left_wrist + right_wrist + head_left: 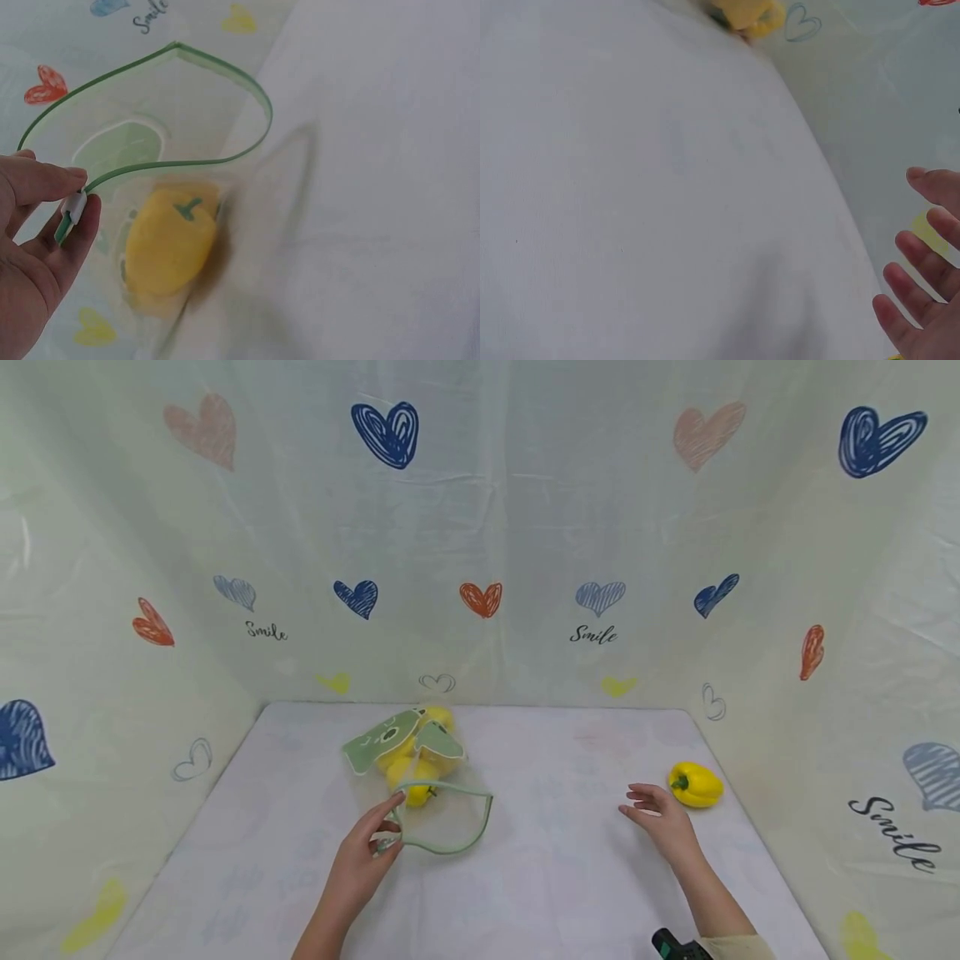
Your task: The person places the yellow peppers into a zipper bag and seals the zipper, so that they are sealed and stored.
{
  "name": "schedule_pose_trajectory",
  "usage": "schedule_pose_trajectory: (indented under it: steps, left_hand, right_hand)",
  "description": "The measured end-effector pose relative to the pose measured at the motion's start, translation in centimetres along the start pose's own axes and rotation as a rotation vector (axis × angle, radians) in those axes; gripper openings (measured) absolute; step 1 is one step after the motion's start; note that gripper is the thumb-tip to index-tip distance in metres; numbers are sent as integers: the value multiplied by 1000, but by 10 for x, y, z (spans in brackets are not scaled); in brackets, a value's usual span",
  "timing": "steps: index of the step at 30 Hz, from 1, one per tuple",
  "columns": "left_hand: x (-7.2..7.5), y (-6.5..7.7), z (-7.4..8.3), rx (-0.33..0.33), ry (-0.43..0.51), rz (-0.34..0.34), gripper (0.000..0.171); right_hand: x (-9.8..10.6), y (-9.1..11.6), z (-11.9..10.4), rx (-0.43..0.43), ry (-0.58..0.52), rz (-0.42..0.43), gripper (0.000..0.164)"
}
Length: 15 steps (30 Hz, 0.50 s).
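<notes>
A clear zip bag (pixel 450 847) with a green rim and a green printed face lies at the back left, its mouth held wide. Several yellow bell peppers (pixel 401 772) are inside it. At the near corner of the rim, my left hand (pixel 363 852) pinches the bag beside a white slider (pixel 73 204) between thumb and fingers. Another yellow bell pepper (pixel 696 785) rests on the table at the right. Just left of that pepper is my right hand (pixel 663 822), fingers loosely spread and holding nothing; the right wrist view shows the same spread fingers (pixel 915 274).
A white cloth covers the table (pixel 570 860). Pale curtains (pixel 480 527) printed with hearts and "Smile" stand along its back and both sides. A dark device (pixel 678 946) sits by the right wrist.
</notes>
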State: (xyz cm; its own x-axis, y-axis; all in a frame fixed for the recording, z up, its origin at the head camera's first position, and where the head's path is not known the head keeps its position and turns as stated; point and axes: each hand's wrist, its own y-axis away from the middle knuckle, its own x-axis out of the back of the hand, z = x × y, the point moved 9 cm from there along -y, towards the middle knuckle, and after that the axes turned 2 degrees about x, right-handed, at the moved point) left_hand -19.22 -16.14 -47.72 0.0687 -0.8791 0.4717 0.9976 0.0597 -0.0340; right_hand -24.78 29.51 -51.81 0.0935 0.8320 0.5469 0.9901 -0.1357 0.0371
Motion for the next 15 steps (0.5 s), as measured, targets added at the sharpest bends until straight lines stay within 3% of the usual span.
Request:
schedule_pose_trajectory:
  steps: [7, 15]
  left_hand:
    - [-1, -1, -1, 11, 9, 1, 73]
    - [-1, -1, -1, 1, 9, 4, 74]
  right_hand:
    - [23, 0, 16, -60, 8, 90, 55]
    - [51, -3, 38, -146, 16, 258, 57]
